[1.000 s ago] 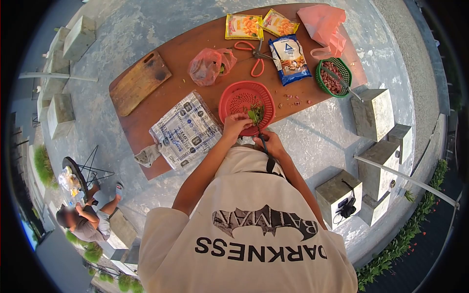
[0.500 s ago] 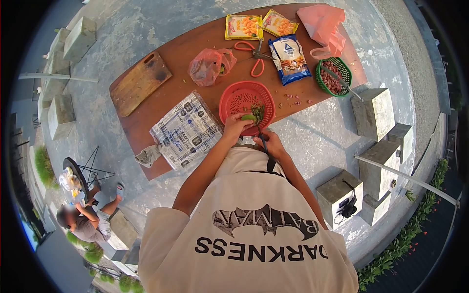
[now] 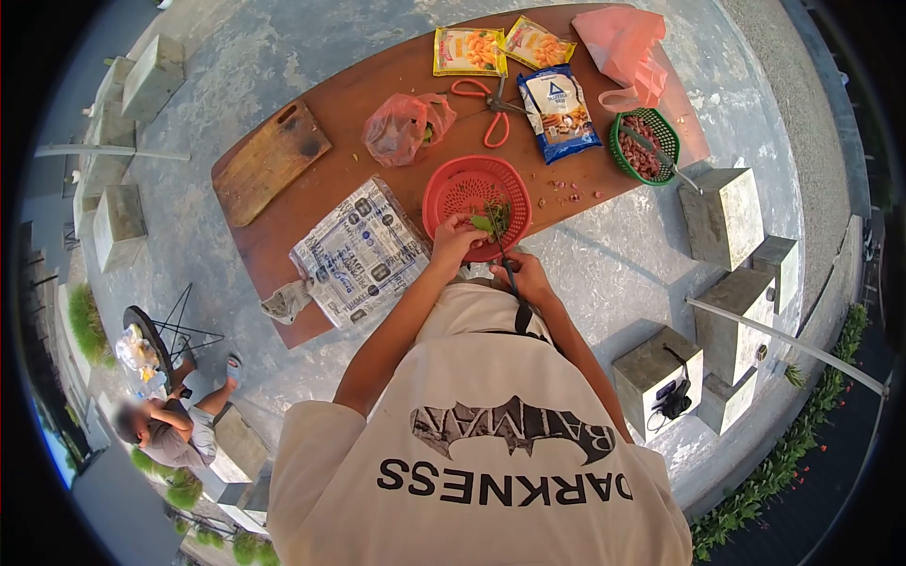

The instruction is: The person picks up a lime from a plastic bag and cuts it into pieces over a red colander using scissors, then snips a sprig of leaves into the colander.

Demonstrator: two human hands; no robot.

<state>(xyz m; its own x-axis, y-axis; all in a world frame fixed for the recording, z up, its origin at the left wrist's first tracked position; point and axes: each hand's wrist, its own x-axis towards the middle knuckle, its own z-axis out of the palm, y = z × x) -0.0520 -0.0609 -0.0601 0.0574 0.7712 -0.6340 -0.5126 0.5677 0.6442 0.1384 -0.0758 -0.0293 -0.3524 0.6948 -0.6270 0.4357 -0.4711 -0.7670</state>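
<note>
A red plastic basket [image 3: 444, 193] stands at the table's near edge, with green cut bits [image 3: 497, 213] lying in its right part. Over its near rim, my left hand [image 3: 456, 241] pinches a small green piece that looks like a leaf [image 3: 482, 224]. My right hand [image 3: 527, 278] is closed on a slim knife [image 3: 511, 274] with a dark handle, its blade pointing into the basket beside the leaf. The fingertips of my right hand are partly hidden.
On the brown table [image 3: 354, 118] are a wooden board [image 3: 271, 162], a newspaper-like wrap [image 3: 360, 253], a pink plastic bag [image 3: 396, 130], red-handled scissors [image 3: 495, 108], a blue-white packet [image 3: 559, 108], and a green basket [image 3: 666, 141] of shallots with a knife. A person [image 3: 175, 429] sits at lower left.
The green leaf in my left hand has turned slightly and looks broader. Both hands stay nearly in place over the red basket.
</note>
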